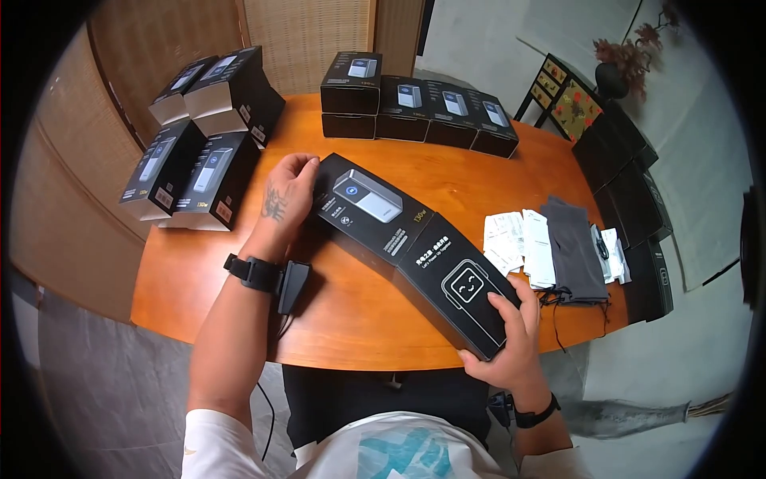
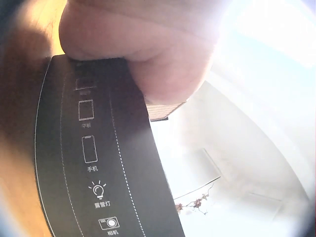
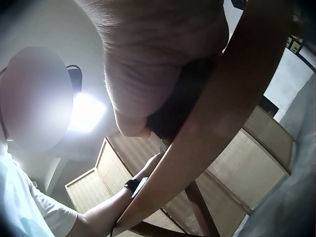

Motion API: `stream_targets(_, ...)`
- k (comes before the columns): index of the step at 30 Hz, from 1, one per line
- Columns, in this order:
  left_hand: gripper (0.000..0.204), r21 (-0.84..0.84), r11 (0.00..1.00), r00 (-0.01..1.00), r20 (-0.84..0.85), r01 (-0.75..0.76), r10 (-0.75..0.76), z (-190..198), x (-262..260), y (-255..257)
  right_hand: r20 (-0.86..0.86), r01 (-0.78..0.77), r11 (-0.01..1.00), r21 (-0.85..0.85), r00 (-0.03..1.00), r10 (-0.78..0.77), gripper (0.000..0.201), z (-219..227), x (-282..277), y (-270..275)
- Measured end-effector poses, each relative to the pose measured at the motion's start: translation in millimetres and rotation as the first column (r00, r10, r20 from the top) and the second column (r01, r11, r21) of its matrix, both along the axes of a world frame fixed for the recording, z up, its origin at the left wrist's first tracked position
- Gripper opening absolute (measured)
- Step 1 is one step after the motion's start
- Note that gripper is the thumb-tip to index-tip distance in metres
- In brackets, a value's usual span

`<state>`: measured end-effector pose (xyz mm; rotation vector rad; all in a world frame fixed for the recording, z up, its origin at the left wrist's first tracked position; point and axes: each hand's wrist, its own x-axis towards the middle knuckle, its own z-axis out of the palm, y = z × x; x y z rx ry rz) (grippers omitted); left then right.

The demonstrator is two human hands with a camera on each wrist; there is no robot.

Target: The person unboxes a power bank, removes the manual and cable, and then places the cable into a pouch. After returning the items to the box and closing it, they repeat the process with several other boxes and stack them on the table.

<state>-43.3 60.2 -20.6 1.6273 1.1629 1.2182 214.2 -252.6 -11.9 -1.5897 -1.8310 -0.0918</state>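
A long black printed box (image 1: pixel 367 203) lies slanted over the table, one part showing a silver power bank picture and "130W". At a seam it meets a black part with a white smiling face drawing (image 1: pixel 467 283), at a slight bend. My left hand (image 1: pixel 289 190) grips the far left end, fingertips at its edge; in the left wrist view that hand (image 2: pixel 138 54) holds the end above a side with white icons (image 2: pixel 98 190). My right hand (image 1: pixel 517 339) grips the near right end, thumb and fingers at opposite sides. In the right wrist view the palm (image 3: pixel 158 64) hides most of the dark box end (image 3: pixel 180 101).
Several similar boxes stand at the left (image 1: pixel 211 180) and along the back (image 1: pixel 411 108) of the wooden table (image 1: pixel 319 335). White papers (image 1: pixel 504 239), a grey drawstring pouch (image 1: pixel 573 247) and a small bagged cable (image 1: pixel 600 243) lie right. More black boxes (image 1: pixel 630 207) line the right edge.
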Motion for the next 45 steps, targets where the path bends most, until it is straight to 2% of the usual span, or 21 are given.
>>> stream_targets(3, 0.033, -0.025, 1.0, 1.0, 0.019, -0.004, 0.004, 1.8, 1.3, -1.1, -0.114, -0.061, 0.998, -0.006, 0.992, 0.06, 0.086, -6.4, 14.5, -4.2)
stream_targets(6, 0.031, -0.076, 0.997, 0.999, 0.036, 0.026, -0.023, 0.9, 1.2, -0.7, -0.106, -0.102, 0.994, 0.026, 0.989, 0.104, 0.086, -1.4, 20.6, -4.7)
stream_targets(7, 0.031, -0.097, 0.994, 0.998, 0.041, 0.044, -0.041, 0.8, 2.2, -0.6, -0.043, -0.077, 0.996, 0.04, 0.996, 0.079, 0.086, 0.6, 18.2, -4.7)
stream_targets(12, 0.026, -0.055, 0.994, 0.992, 0.09, 0.093, -0.088, 2.0, 7.6, -7.1, -0.118, -0.015, 0.998, 0.053, 0.993, 0.021, 0.087, 0.2, 7.4, -4.9)
stream_targets(16, 0.025, -0.157, 0.983, 0.992, 0.097, 0.09, -0.076, 7.9, 3.8, -9.2, -0.149, -0.113, 0.992, 0.047, 0.982, 0.119, 0.087, 6.6, 20.3, -6.1)
stream_targets(19, 0.026, -0.168, 0.977, 0.984, 0.143, 0.13, -0.106, 3.9, 4.1, -5.8, -0.082, -0.152, 0.988, 0.025, 0.985, 0.154, 0.087, 13.8, 23.8, -8.0)
stream_targets(22, 0.028, -0.176, 0.973, 0.976, 0.182, 0.152, -0.12, 10.4, 8.1, -14.2, -0.104, -0.109, 0.993, 0.033, 0.988, 0.112, 0.087, 11.0, 19.5, -3.8)
stream_targets(25, 0.036, -0.135, 0.913, 0.911, 0.214, 0.385, -0.352, 15.0, 17.0, -28.6, -0.04, -0.075, 0.995, 0.062, 0.996, 0.078, 0.089, 8.7, 7.5, 7.4)
stream_targets(28, 0.045, -0.148, 0.87, 0.882, 0.106, 0.471, -0.459, 26.9, 22.2, -46.4, -0.047, -0.034, 0.997, 0.073, 0.998, 0.037, 0.094, 10.5, -6.3, 25.7)
stream_targets(29, 0.05, -0.181, 0.836, 0.855, 0.111, 0.519, -0.507, 30.5, 22.4, -51.2, -0.007, -0.025, 0.997, 0.078, 1.0, 0.026, 0.103, 12.4, -11.0, 30.8)
stream_targets(32, 0.05, -0.235, 0.804, 0.838, 0.146, 0.545, -0.526, 26.7, 26.8, -60.4, 0.025, 0.026, 0.998, 0.058, 0.999, -0.028, 0.112, 14.7, -32.6, 51.5)
stream_targets(33, 0.05, -0.161, 0.819, 0.834, 0.143, 0.55, -0.532, 26.5, 30.5, -67.4, 0.075, 0.058, 0.998, 0.008, 0.995, -0.059, 0.119, 14.1, -38.5, 57.0)
stream_targets(36, 0.05, -0.229, 0.821, 0.852, 0.167, 0.523, -0.496, 23.7, 29.2, -62.7, 0.007, 0.057, 0.997, 0.052, 0.998, -0.057, 0.122, 1.6, -40.9, 71.2)
stream_targets(39, 0.047, -0.198, 0.848, 0.871, 0.083, 0.491, -0.484, 24.8, 28.1, -61.2, 0.022, 0.055, 0.995, 0.078, 0.998, -0.057, 0.123, 7.6, -51.7, 72.5)
stream_targets(42, 0.043, -0.18, 0.853, 0.869, 0.02, 0.49, -0.495, 20.4, 27.6, -55.1, 0.029, 0.057, 0.998, 0.018, 0.998, -0.058, 0.121, 15.3, -54.8, 71.6)
stream_targets(43, 0.041, -0.179, 0.85, 0.865, 0.005, 0.495, -0.502, 19.1, 28.0, -52.9, 0.034, 0.045, 0.997, -0.07, 0.999, -0.043, 0.119, 15.4, -54.1, 71.2)
stream_targets(45, 0.04, 0.002, 0.897, 0.878, -0.207, 0.442, -0.432, 16.7, 29.1, -50.0, 0.041, 0.023, 0.969, -0.246, 0.999, -0.013, 0.116, 14.4, -50.6, 67.9)
